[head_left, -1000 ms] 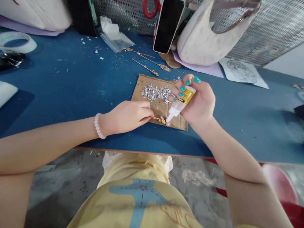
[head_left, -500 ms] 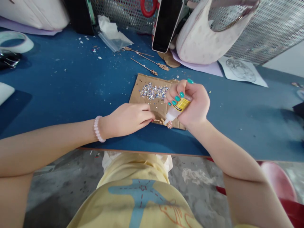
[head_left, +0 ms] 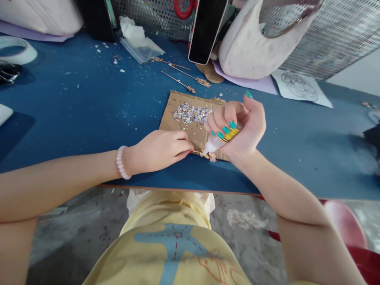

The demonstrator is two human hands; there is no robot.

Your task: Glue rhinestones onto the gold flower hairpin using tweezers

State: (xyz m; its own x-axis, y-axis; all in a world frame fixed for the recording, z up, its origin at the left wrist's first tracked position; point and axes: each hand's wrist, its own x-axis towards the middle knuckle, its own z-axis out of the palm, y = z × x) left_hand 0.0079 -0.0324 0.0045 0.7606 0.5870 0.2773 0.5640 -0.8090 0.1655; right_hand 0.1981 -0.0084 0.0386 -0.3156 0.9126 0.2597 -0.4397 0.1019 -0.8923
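Observation:
My right hand (head_left: 242, 122) is closed round a small glue bottle (head_left: 217, 143) with a yellow label, tilted so its white nozzle points down and left. The nozzle tip is at a small gold hairpin (head_left: 210, 156) with a pinkish ornament, near the front edge of a piece of cardboard (head_left: 172, 118). Pinched fingers of my left hand (head_left: 166, 149) hold the pin's left end; most of its shaft is hidden. Behind both hands, a heap of glittery blue, white and silver flakes (head_left: 191, 113) lies on the cardboard.
Several other gold hairpins (head_left: 190, 88) lie beyond the cardboard. A phone (head_left: 208, 31) leans upright at the back, beside a white handbag (head_left: 246, 47). A clear plastic bag (head_left: 141, 49) with tissue, a roll of tape (head_left: 22, 51) and a printed drawing (head_left: 301, 87) are on the blue table (head_left: 89, 107).
The glue bottle has tipped lower, its nozzle shifting slightly left along the hairpin. My right thumb has lifted away from the other fingers. My left hand stays nearly still.

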